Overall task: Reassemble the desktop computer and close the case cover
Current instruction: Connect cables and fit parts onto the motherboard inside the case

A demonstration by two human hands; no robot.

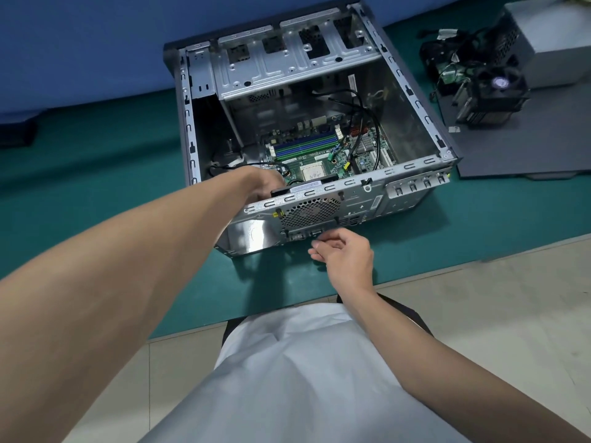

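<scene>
Head view: the open computer case (414,100) lies on its side on the green bench (96,174), open face up, with the motherboard (307,155) visible on its floor and the metal drive cage (287,68) across its far end. The rear panel (355,199) faces the person, its round fan grille (308,212) left of centre. The left hand (265,183) reaches over the top edge of that panel into the near left corner of the case, just left of the grille; its fingers are hidden behind the edge, so their grip cannot be told. The right hand (347,254) sits outside the case, just below the grille and close to the panel's lower edge, fingers loosely curled with nothing seen in them. To the right of the case lies the dark case cover (527,148), flat on the bench, with a CPU cooler (492,97) on its far end and a grey power supply (553,43) beyond
</scene>
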